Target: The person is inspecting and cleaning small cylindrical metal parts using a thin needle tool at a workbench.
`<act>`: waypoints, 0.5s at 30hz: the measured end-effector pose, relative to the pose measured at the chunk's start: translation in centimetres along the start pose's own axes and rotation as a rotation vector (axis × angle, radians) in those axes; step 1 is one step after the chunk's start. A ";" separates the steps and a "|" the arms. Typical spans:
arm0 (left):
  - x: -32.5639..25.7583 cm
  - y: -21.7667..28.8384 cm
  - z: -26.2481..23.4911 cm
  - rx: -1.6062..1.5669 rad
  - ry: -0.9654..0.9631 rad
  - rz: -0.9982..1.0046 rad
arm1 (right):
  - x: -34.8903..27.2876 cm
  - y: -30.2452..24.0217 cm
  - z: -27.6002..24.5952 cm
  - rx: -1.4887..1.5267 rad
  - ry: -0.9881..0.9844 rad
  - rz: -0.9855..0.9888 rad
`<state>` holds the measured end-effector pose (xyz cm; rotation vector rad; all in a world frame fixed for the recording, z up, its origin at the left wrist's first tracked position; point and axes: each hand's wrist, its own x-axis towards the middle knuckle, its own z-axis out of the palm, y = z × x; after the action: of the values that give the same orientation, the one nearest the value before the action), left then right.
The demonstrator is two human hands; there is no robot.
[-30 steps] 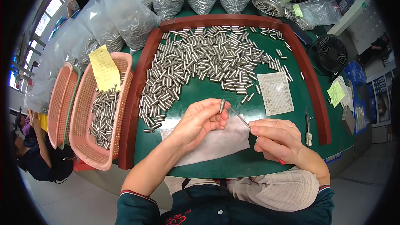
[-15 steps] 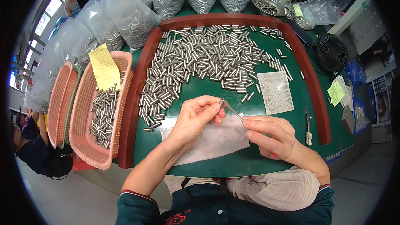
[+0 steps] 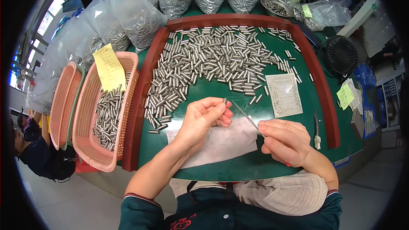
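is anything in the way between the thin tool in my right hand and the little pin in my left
Nothing visible. The thin tool in your right hand points toward the pin in your left hand, with only open space between.

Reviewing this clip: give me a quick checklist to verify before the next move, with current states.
1. Left hand grips a metal cylinder: ok.
2. Right hand grips the thin tool: ok.
3. Tool tip apart from the cylinder: ok, a gap shows.
4. Cylinder's end free of debris: cannot tell, too small.
5. Loose cylinders neatly aligned: not ok, mixed angles.
6. Printed card uncovered: ok.
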<state>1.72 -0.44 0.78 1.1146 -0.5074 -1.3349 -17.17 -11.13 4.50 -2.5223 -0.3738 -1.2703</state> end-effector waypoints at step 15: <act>0.1 -0.2 0.0 -0.041 -0.047 -0.032 | -0.2 0.1 0.6 -0.024 0.003 0.053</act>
<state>1.64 -0.45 0.58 1.0640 -0.4967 -1.3957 -16.81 -11.07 4.00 -2.5317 -0.2907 -1.2663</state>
